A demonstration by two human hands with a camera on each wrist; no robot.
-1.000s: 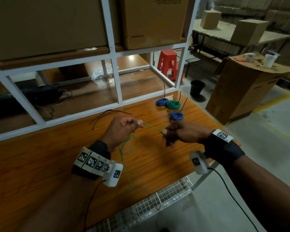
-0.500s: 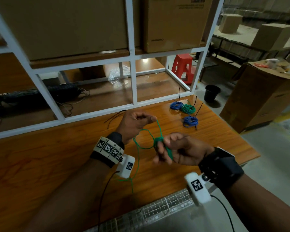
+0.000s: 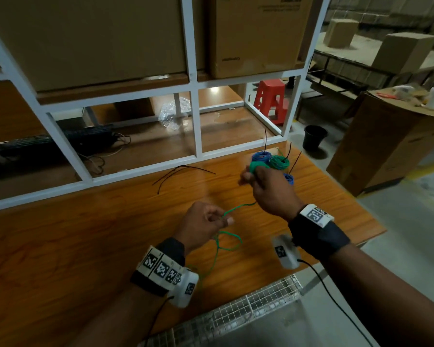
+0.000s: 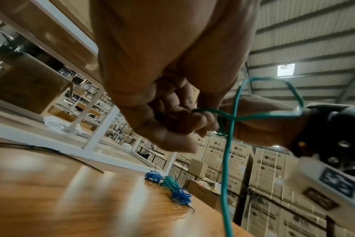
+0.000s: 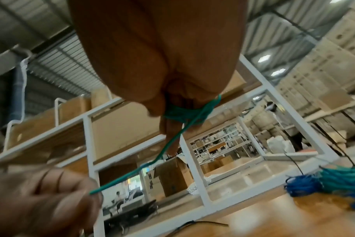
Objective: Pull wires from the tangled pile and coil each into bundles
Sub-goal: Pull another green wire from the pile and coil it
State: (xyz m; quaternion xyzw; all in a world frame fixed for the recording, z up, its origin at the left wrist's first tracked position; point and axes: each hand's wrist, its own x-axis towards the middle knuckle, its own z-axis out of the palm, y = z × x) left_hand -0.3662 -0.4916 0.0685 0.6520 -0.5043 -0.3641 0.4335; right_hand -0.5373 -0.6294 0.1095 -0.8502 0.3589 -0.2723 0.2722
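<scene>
A green wire [image 3: 238, 209] runs taut between my two hands above the wooden table [image 3: 85, 246]. My left hand [image 3: 223, 219] pinches it near me, and the slack loops [image 3: 229, 242] below and trails toward the table's front edge. My right hand [image 3: 248, 174], farther out, holds a small green coil [image 5: 182, 113] wound round its fingers. The left wrist view shows my left fingers [image 4: 201, 115] curled on the green wire [image 4: 229, 160]. Finished bundles lie at the far right: blue [image 3: 262, 156], green [image 3: 280, 162], and another blue [image 3: 289, 179] partly hidden by my right hand.
Black cable ties [image 3: 183, 171] lie on the table by the white rack frame [image 3: 198, 126]. Cardboard boxes [image 3: 256, 33] sit on the rack's shelf. A wire mesh tray [image 3: 248, 309] hangs at the front edge. A large carton [image 3: 386, 146] and a black bucket [image 3: 315, 136] stand right.
My right hand has moved away from me toward the bundles with the coil. My left hand has drawn back toward me, and the wire between them has pulled straight.
</scene>
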